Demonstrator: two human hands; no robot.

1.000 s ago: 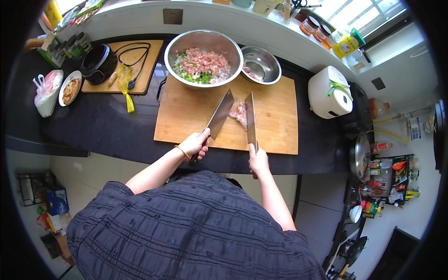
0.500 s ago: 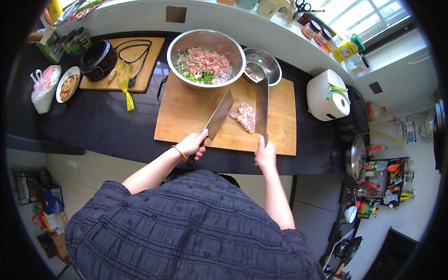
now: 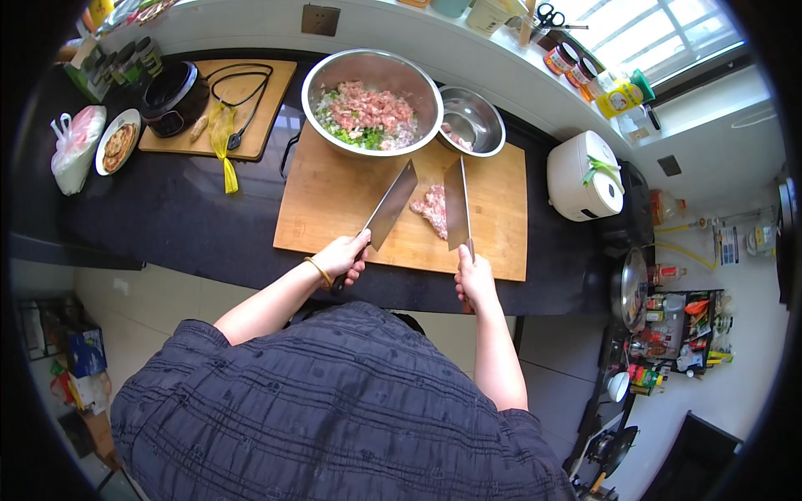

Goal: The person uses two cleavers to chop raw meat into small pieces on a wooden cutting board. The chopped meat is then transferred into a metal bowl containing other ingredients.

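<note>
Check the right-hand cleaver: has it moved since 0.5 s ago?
Yes. The right cleaver has swung back down over the minced meat on the cutting board; before, its tip reached up by the small steel bowl.

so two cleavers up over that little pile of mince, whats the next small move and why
Probably bring the right cleaver down onto the meat pile. The right hand holds its blade right beside the pile, while the left hand holds the left cleaver tilted, short of the meat. The pile looks coarse on the cutting board.

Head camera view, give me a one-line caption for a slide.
Left hand and right hand each hold a cleaver over minced meat on a wooden cutting board.
</note>
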